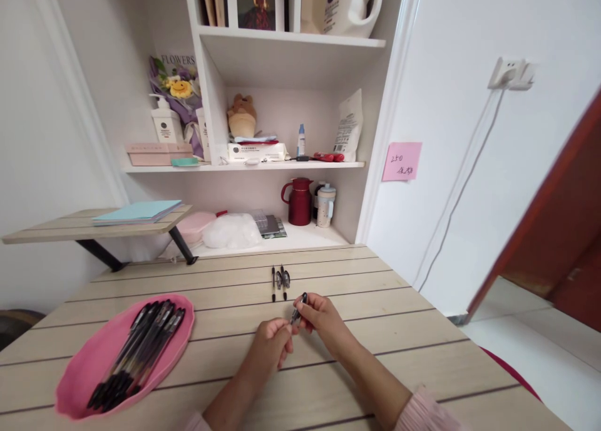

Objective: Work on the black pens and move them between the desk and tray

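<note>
Both of my hands meet over the middle of the table around a pen (297, 316) with a black end and a clear-looking part. My right hand (322, 318) pinches the pen near its black upper end. My left hand (273, 343) is closed, its thumb and fingers at the pen's lower end. Just beyond them, several small black pen parts (273, 285) lie side by side on the wooden table (225, 331). To the left, a pink scalloped tray (181, 356) holds a bundle of black pens (141, 349), all lying roughly the same way.
A small raised wooden stand (61, 224) with pale blue paper (141, 212) stands at the back left. Behind the table is a white shelf unit (291, 166) with a dark red jug (299, 202) and a cup (325, 205). A pink note (402, 161) sticks to the right wall.
</note>
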Demonstrator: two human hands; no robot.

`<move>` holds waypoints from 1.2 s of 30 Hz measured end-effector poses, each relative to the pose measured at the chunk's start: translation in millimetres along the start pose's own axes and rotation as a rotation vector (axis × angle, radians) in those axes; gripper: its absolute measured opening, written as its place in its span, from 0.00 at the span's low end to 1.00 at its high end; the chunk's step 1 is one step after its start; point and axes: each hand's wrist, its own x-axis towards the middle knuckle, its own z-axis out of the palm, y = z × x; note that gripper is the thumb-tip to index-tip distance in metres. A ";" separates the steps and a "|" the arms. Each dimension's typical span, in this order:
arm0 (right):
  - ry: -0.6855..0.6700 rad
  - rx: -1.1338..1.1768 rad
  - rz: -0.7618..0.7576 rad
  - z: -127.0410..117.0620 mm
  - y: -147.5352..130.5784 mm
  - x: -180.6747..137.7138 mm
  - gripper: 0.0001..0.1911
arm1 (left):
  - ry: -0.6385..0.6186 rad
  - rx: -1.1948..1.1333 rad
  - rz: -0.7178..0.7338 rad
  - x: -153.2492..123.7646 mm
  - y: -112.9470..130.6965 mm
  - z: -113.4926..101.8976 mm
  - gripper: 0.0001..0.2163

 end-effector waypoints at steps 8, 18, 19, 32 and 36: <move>-0.012 -0.016 -0.011 2.7 5.9 -1.8 0.18 | 0.025 0.007 0.031 0.1 -3.5 1.4 0.11; -0.111 -0.086 0.009 -4.0 7.3 -3.7 0.19 | 0.117 0.105 0.160 -7.3 4.4 1.4 0.11; -0.124 -0.142 -0.017 -7.5 10.8 -3.1 0.18 | 0.164 0.127 0.195 -9.9 9.5 -0.9 0.11; -0.137 -0.735 -0.106 -24.5 32.7 4.3 0.09 | 0.857 0.631 0.080 -97.1 94.3 -169.6 0.09; -0.149 -0.737 -0.103 -26.0 34.9 6.0 0.08 | 0.938 0.799 -0.107 -120.6 88.1 -210.9 0.09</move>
